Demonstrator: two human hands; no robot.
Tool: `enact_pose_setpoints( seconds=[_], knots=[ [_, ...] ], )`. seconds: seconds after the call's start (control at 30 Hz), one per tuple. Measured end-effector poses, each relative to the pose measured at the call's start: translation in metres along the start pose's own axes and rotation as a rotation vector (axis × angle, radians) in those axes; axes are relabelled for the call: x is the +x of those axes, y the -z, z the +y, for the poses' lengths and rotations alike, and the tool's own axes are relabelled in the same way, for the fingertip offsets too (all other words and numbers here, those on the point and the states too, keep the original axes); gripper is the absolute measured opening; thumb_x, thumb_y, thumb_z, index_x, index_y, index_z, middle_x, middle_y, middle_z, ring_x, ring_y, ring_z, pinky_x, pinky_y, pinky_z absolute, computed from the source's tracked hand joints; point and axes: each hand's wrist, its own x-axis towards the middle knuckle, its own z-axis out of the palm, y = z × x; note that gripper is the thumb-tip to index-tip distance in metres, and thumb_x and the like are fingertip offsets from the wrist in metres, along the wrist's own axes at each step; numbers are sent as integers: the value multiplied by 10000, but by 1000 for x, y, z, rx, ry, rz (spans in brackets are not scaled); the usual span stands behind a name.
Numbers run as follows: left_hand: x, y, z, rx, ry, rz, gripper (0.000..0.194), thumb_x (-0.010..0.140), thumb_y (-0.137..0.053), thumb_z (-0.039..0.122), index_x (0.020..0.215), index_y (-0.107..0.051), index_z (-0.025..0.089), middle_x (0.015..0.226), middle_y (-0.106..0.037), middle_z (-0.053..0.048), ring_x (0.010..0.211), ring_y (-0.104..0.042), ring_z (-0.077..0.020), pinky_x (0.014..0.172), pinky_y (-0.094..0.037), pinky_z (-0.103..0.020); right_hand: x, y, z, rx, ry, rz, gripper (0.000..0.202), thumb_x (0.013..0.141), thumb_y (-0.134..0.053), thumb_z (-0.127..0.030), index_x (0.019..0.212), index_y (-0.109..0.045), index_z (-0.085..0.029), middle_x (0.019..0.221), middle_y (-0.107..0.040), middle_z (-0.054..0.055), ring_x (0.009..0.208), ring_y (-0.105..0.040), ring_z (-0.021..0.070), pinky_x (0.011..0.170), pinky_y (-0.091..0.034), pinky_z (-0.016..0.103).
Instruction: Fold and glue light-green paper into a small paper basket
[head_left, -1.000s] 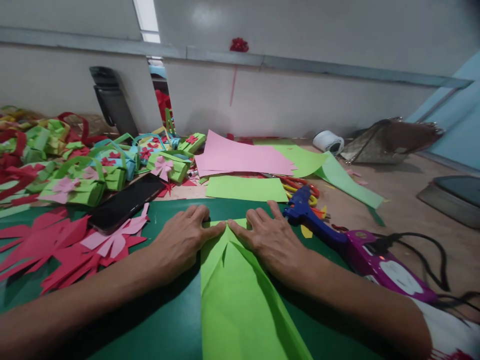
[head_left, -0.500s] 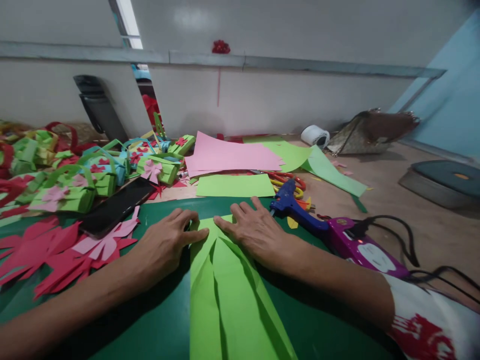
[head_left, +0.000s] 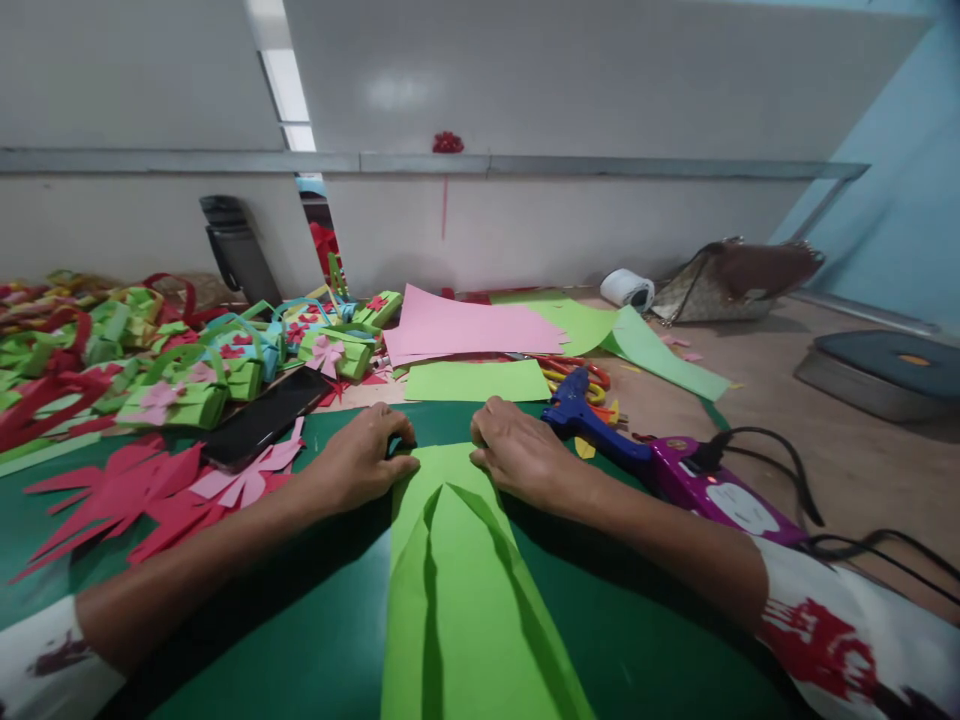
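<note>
A folded light green paper lies lengthwise on the dark green board, its far end between my hands. Creases run from a point near that end toward me, with raised folds on both sides. My left hand is closed at the far left corner, thumb and curled fingers at the paper's edge. At the far right corner, my right hand has its fingers curled and pressed together on the edge.
Behind lie pink sheets and a green strip. A blue glue gun and purple power strip sit right. Left are a phone, red cutouts and several small paper bags.
My right hand has drawn its spread fingers together and shifted to the paper's right corner. My left hand remains at the left corner. The camera view has shifted slightly.
</note>
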Motion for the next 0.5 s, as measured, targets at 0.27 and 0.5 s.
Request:
enact_pose_setpoints(
  seconds=[0.27,0.5],
  knots=[
    [-6,-1,4,-88,-30,-50,374,679,-628,281,1025,-569,150,932,-560,-61,861,-518,-226,754,-404,-326,-2,9,2,103,29,-46,101,763,-594,-243,830,-566,-173,856,-584,59,831,-528,193,637,-316,266],
    [-9,-2,9,-148,-33,-60,380,650,-650,278,1006,-611,153,916,-561,-70,870,-507,-251,787,-386,-359,-7,14,-2,201,40,-51,63,706,-611,-171,698,-548,-173,810,-578,49,780,-522,174,585,-290,243]
  ],
)
